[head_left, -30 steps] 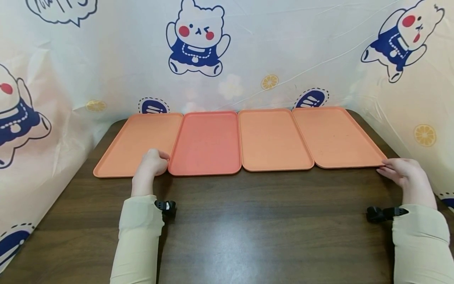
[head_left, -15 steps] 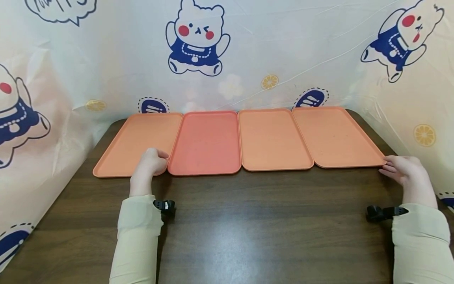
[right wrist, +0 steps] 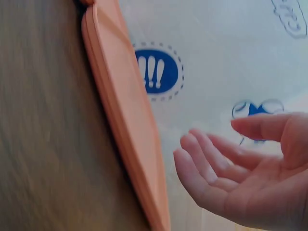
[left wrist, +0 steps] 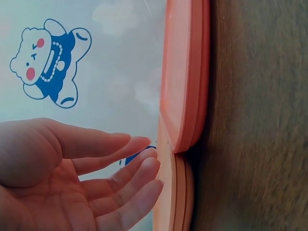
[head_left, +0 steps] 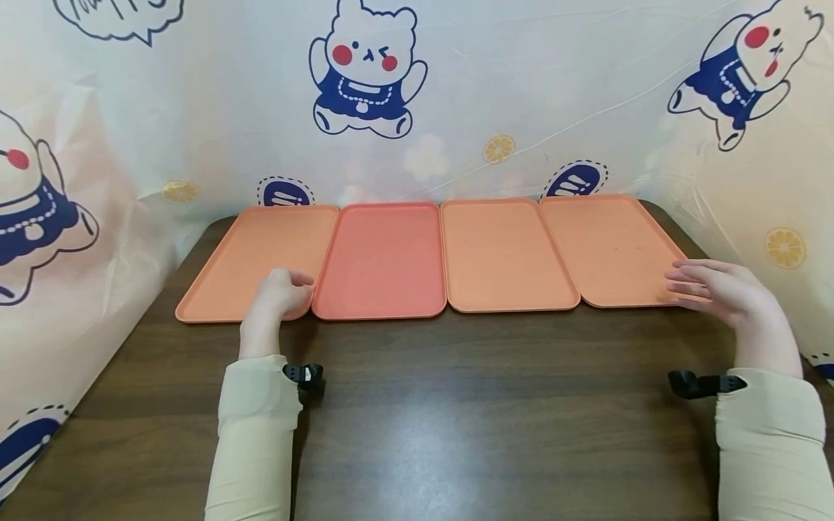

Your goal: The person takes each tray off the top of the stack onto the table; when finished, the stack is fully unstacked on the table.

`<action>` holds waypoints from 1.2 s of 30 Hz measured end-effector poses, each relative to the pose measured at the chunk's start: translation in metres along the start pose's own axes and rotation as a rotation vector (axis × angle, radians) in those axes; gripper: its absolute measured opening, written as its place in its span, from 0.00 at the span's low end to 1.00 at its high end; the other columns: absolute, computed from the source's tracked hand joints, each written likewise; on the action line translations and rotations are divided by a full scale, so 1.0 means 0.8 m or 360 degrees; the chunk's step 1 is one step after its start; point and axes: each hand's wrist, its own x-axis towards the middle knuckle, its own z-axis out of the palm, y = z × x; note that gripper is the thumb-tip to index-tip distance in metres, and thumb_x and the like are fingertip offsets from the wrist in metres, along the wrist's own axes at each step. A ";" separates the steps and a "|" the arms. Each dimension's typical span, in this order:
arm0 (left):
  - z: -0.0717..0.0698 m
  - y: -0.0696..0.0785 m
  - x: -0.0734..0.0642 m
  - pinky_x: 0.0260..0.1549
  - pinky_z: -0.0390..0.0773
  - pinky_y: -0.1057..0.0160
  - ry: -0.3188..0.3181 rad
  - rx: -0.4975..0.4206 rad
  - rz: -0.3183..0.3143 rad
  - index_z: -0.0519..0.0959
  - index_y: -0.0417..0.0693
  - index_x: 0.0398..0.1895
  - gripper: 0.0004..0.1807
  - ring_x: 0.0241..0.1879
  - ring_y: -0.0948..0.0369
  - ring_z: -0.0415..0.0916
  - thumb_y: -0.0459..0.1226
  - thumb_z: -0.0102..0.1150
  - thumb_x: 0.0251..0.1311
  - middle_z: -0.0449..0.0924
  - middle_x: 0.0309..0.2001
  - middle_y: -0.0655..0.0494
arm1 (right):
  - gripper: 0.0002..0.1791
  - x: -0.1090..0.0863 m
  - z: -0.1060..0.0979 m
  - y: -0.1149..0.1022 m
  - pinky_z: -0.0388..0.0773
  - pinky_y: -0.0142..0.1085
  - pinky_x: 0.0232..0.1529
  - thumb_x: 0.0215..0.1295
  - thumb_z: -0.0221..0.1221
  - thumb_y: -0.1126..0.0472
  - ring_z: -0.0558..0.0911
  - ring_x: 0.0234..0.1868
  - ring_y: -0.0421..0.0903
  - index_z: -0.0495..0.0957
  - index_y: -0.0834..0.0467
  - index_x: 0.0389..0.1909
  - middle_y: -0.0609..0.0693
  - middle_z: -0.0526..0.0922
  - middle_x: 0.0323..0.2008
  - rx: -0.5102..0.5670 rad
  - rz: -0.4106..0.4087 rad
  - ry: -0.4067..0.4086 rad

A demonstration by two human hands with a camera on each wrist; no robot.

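In the head view, flat trays lie side by side along the back of the table: an orange tray [head_left: 260,242] at far left, a coral-red tray [head_left: 381,257], another orange tray [head_left: 510,253], and a right-end orange tray [head_left: 615,246]. My left hand [head_left: 279,295] is at the front right corner of the far-left tray; the left wrist view shows its bent fingers [left wrist: 127,192] loose, with nothing between them. Over the front right corner of the right-end tray hovers my right hand [head_left: 726,289], thumb and fingers apart and holding nothing.
The dark wooden table [head_left: 495,405] extends in front of the trays. Behind and at both sides hangs a pale sheet [head_left: 469,87] printed with cartoon bears. A black strap mount [head_left: 306,376] sits on my left wrist, another [head_left: 700,383] on my right.
My right hand has let go of the right-end tray's corner, risen and moved slightly left over it, its fingers spreading. The left hand has barely moved, and the trays remain in place.
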 end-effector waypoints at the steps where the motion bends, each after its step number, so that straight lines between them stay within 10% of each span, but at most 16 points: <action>1: 0.000 0.001 0.000 0.62 0.62 0.42 -0.0003 0.0001 0.0007 0.67 0.38 0.63 0.24 0.61 0.43 0.61 0.38 0.42 0.67 0.63 0.64 0.34 | 0.10 0.001 0.005 -0.002 0.81 0.28 0.34 0.68 0.52 0.55 0.84 0.33 0.34 0.78 0.38 0.30 0.35 0.84 0.30 -0.0084 -0.0018 -0.0036; 9: 0.008 0.015 -0.006 0.62 0.63 0.45 0.0021 0.0026 0.0088 0.69 0.37 0.62 0.22 0.58 0.45 0.63 0.39 0.42 0.69 0.66 0.63 0.36 | 0.06 0.011 0.048 -0.017 0.80 0.27 0.39 0.71 0.46 0.50 0.83 0.38 0.31 0.70 0.41 0.44 0.30 0.82 0.33 -0.0457 -0.0106 -0.0094; 17: 0.022 0.035 -0.011 0.60 0.67 0.45 0.0101 0.0120 0.0293 0.72 0.36 0.59 0.21 0.58 0.44 0.67 0.39 0.43 0.69 0.71 0.60 0.36 | 0.32 0.018 0.101 -0.037 0.79 0.25 0.41 0.72 0.43 0.50 0.81 0.38 0.29 0.52 0.69 0.67 0.27 0.79 0.32 -0.0623 -0.0194 -0.0120; 23: 0.034 0.063 -0.017 0.60 0.68 0.45 0.0133 0.0131 0.0428 0.74 0.37 0.56 0.19 0.58 0.44 0.70 0.38 0.45 0.69 0.74 0.57 0.38 | 0.32 0.025 0.144 -0.050 0.79 0.27 0.43 0.71 0.46 0.51 0.81 0.40 0.33 0.55 0.69 0.67 0.31 0.79 0.33 -0.0611 -0.0234 -0.0156; 36: 0.058 0.100 -0.016 0.56 0.72 0.49 0.0311 0.0175 0.0726 0.77 0.35 0.52 0.16 0.52 0.47 0.75 0.34 0.46 0.68 0.79 0.52 0.39 | 0.25 0.043 0.218 -0.052 0.75 0.46 0.56 0.74 0.42 0.55 0.74 0.55 0.60 0.62 0.66 0.64 0.68 0.71 0.57 -0.0906 -0.0390 -0.0202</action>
